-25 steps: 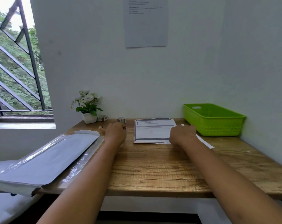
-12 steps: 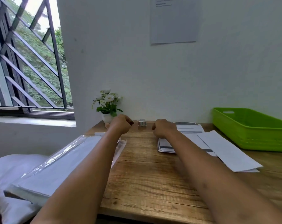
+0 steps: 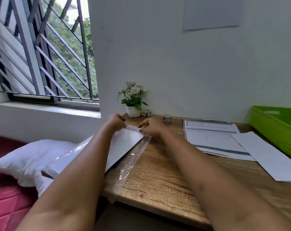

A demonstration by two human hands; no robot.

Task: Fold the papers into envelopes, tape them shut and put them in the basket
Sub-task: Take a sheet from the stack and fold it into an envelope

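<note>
Both hands have shifted left: left hand [image 3: 115,121] and right hand [image 3: 151,128] pinch the far edge of the crinkly plastic-wrapped paper pack [image 3: 124,145] on the grainy wooden tabletop [image 3: 166,172]; the green plastic basket [image 3: 274,130] sits far right.

You had a potted flower plant [image 3: 134,97] on the wooden desk [image 3: 158,172], and a white pillow [image 3: 24,160] on a red mattress [image 3: 4,205] below the barred window [image 3: 41,55].
</note>
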